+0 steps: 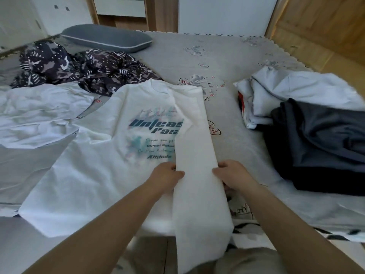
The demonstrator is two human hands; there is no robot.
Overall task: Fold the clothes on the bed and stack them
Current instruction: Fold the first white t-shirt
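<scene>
A white printed T-shirt [110, 147] is spread print-up on the bed [233, 107], its right side already turned in as a long panel, and that panel is pinched at its two edges by the left hand [167, 175] and the right hand [230, 175], each grip curled onto the cloth. The panel should probably be drawn taut and laid straight along the shirt's length. Right of the shirt, well apart, lies a stack of folded clothes [308, 115]; left of it, a crumpled white garment [39, 115] and a patterned one [79, 68] are judged still unfolded.

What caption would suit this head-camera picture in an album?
Both hands, left and right, fold one side of a white printed T-shirt on the bed.
</scene>
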